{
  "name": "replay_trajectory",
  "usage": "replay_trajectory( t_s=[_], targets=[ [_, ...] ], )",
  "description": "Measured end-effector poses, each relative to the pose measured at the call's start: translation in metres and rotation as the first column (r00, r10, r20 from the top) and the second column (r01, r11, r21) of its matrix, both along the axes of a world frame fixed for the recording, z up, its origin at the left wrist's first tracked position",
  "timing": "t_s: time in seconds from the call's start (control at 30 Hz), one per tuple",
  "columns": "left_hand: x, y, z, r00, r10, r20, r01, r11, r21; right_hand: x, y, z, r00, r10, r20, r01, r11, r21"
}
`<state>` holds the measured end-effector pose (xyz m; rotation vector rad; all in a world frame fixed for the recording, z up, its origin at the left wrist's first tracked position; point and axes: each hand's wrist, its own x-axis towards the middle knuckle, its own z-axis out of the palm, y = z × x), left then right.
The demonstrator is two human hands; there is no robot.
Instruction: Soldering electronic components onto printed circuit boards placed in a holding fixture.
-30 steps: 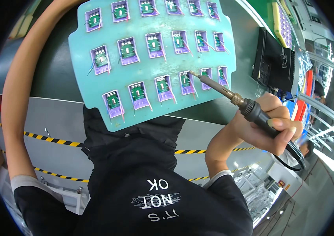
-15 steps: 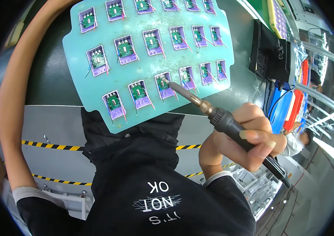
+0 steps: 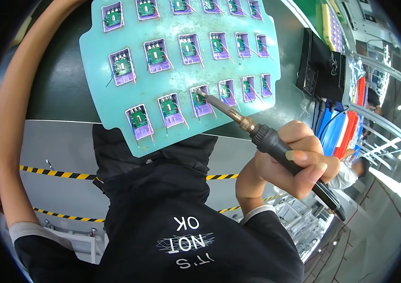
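Along the near row of the teal tray [image 3: 97, 61], third purple housing [image 3: 204, 111] from the left: soldering iron [image 3: 265, 138] angled in from the tray's lower right, tip at the upper part of the green circuit board [image 3: 196, 100]. Contact or hair's gap, cannot tell.

A second ago the tip was one housing further right, at the fourth; half a second ago it had already reached this third one. Tray sits slightly differently in view since then, slant much the same.

Right hand [image 3: 299, 162], off the tray's lower right: fingers and thumb curled firmly round the iron's dark handle. Left forearm [image 3: 14, 132] runs up along the tray's left side; left hand out of view beyond its far edge, grip cannot be told.

Iron: slim grey shaft, brass-coloured collar, ribbed black grip. Tray: flat, surface smudged, three rows of six housings, each with a board; red wires [image 3: 213, 112] and blue wires [image 3: 110, 79] trail over housing rims. Right of the tray, black box [image 3: 321, 66] on the dark green bench [image 3: 56, 80].
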<state>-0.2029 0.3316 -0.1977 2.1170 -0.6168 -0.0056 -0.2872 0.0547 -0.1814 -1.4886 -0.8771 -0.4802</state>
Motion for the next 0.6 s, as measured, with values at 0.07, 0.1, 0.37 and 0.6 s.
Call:
replay_trajectory(
  t_s=[0.07, 0.1, 0.37, 0.6],
  targets=[
    [0.0012, -0.0012, 0.0007, 1.000, -0.004, 0.004, 0.004, 1.000, 0.001, 0.0001, -0.0011, 0.0020, 1.000, 0.000, 0.002, 0.000, 1.000, -0.004],
    [0.0012, -0.0018, 0.0006, 1.000, -0.008, 0.014, 0.008, 1.000, -0.007, 0.0002, -0.0015, 0.0019, 1.000, 0.003, 0.000, -0.003, 1.000, -0.004],
    [0.0012, -0.0008, 0.0016, 1.000, 0.009, -0.023, -0.009, 1.000, 0.010, 0.0018, -0.0022, -0.0004, 0.999, 0.049, -0.001, -0.049, 0.999, 0.000],
    [0.0032, -0.0004, -0.0002, 1.000, -0.009, -0.014, 0.009, 1.000, -0.008, 0.0024, -0.0014, 0.0003, 0.999, 0.048, -0.004, -0.048, 0.999, 0.011]
  ],
)
